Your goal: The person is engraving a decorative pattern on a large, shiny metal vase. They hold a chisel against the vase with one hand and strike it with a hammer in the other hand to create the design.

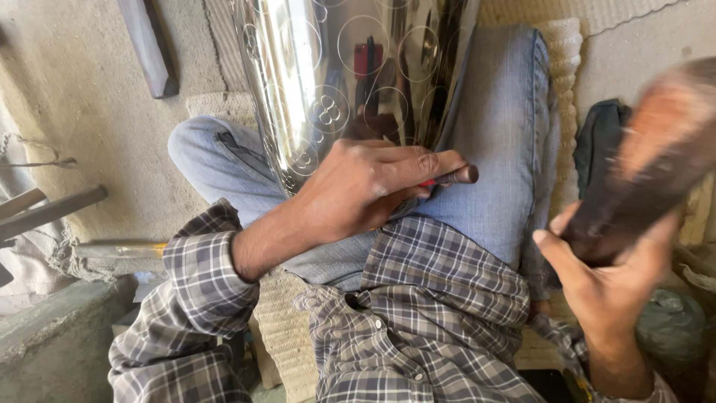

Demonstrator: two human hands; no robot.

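- Across your lap lies a shiny metal vessel (pixel 350 75), its polished wall marked with engraved circles; it leans over your jeans (pixel 500 149) and fills the top middle of the view.
- Your left hand (pixel 365 186) is clamped around a punch (pixel 455 177), a thin tool with a red grip and a dark blunt end; the fist rests against the lower edge of the vessel.
- Your right hand (pixel 611 276) is closed on the dark handle of a wooden mallet (pixel 656 157), which is raised at the right and blurred, well apart from the punch.
- Your checked shirt (pixel 418 328) covers both forearms and takes up the lower part of the view.
- Behind the mallet a dark cloth bundle (pixel 600 142) sits just beside your knee.
- At the far left, metal bars (pixel 45 209) lie near a pale pipe (pixel 119 250), and a flat grey bar (pixel 149 52) lies at the top.
- A woven mat (pixel 283 336) lies under you, spread over a rough concrete floor (pixel 82 112).
- A grey stone slab (pixel 52 336) fills the lower left corner.
- A dull greenish round object (pixel 671 321) sits at the lower right; you cannot tell what it is.
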